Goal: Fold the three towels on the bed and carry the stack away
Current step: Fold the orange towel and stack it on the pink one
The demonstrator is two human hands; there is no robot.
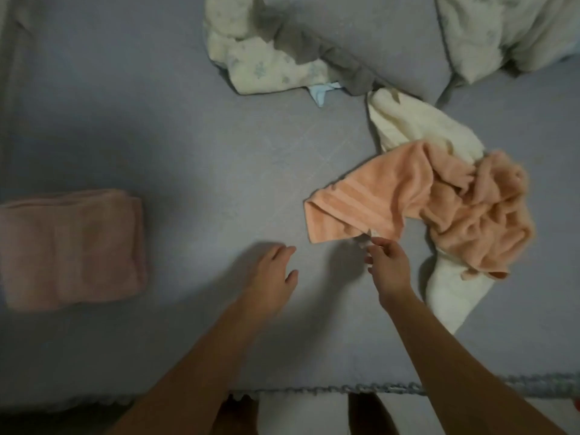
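A folded pink towel (70,249) lies at the left of the blue bed (204,158). At the right, a crumpled peach towel (439,202) lies over a cream towel (408,124), whose other end (448,296) sticks out below. My right hand (387,265) pinches the white tag at the near corner of the peach towel. Just left of that corner, my left hand (276,274) hovers over the sheet with fingers apart and nothing in it.
A rumpled floral and grey blanket (282,48) lies at the back, with a pale pillow (508,32) at the back right. The bed's trimmed front edge (376,389) runs along the bottom. My feet stand on the floor below it.
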